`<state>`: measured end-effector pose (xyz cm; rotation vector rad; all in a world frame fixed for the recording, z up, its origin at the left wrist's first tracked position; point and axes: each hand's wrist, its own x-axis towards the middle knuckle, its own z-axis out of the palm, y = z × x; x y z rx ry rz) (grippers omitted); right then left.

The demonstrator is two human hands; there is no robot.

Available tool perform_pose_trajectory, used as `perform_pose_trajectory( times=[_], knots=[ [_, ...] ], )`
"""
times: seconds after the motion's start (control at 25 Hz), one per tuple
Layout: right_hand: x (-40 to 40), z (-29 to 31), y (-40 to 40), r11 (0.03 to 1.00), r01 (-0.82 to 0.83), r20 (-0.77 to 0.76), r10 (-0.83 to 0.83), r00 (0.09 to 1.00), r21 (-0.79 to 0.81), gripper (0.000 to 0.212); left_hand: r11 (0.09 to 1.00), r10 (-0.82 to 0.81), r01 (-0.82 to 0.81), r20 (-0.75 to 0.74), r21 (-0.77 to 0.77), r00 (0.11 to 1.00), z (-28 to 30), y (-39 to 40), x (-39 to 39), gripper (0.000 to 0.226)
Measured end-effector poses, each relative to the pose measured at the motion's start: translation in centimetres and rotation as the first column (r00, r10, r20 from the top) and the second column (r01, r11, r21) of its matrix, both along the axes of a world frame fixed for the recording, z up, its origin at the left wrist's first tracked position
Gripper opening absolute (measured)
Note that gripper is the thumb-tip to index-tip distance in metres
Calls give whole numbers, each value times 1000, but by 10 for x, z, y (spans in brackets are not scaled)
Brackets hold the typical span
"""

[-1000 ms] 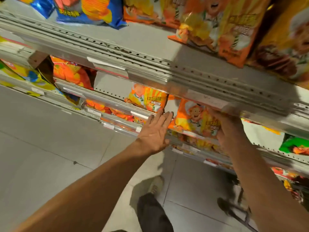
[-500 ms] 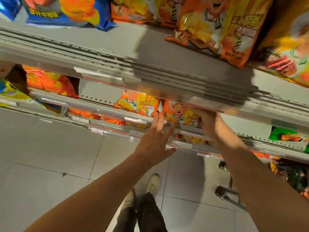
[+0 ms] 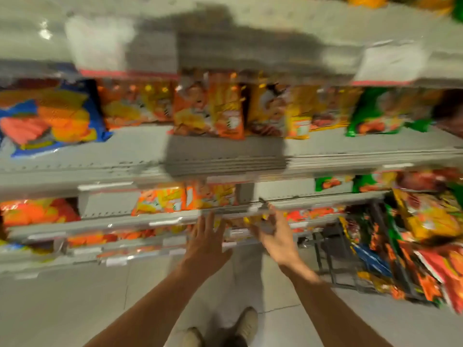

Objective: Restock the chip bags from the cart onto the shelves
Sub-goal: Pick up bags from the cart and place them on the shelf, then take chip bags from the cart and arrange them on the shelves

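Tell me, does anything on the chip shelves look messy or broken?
Nothing looks broken or spilled, though the picture is blurry. The blue bag lies flat and crooked on its shelf, unlike the orange bags standing beside it. The cart holds a loose heap of bags. Both hands, left and right, hold nothing.

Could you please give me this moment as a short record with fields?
Left hand: open, fingers spread, in front of the lower shelf edge, holding nothing.
Right hand: open, empty as far as the blur shows.
Lower shelf: orange chip bags behind its edge.
Cart: to the right, piled with mixed chip bags.
Image: heavy motion blur.
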<state>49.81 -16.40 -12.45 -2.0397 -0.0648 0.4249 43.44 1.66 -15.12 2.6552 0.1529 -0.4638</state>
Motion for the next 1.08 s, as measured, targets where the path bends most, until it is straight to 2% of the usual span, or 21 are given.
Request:
perform_pose_trajectory(
  times=[0.08, 0.2, 0.32, 0.4, 0.56, 0.72, 0.96, 1.0, 1.08],
  knots=[
    [-11, 14, -61, 989, 142, -83, -144, 986, -33, 77, 993, -118, 118, 20, 5, 993, 2, -33, 8, 82],
    [-8, 40, -160, 932, 363, -44, -363, 931, 1, 56, 959, -278, 282, 95, -31, 956, 11, -96, 50, 73],
    [-2, 58, -249, 856, 517, 16, -517, 856, 12, 45, 918, -388, 396, 162, -18, 907, 24, -162, 98, 63],
    [7, 60, -309, 789, 613, 38, -614, 788, 34, 37, 911, -391, 408, 184, -63, 902, 38, -220, 132, 61],
    [26, 55, -418, 661, 745, 24, -749, 662, 86, 45, 865, -424, 461, 199, -200, 883, 55, -348, 191, 56],
    [54, 47, -525, 599, 794, -43, -795, 605, 100, 43, 851, -462, 486, 152, -202, 873, 67, -471, 248, 56],
    [118, 51, -645, 531, 844, -112, -837, 536, 76, 61, 856, -448, 451, 74, -253, 891, 84, -601, 326, 57],
    [131, 49, -661, 530, 845, -116, -837, 535, 70, 65, 863, -428, 421, 39, -279, 903, 83, -618, 339, 58],
    [156, 47, -686, 517, 853, -118, -844, 523, 75, 73, 873, -319, 255, -92, -416, 943, 80, -649, 360, 62]
  ],
)
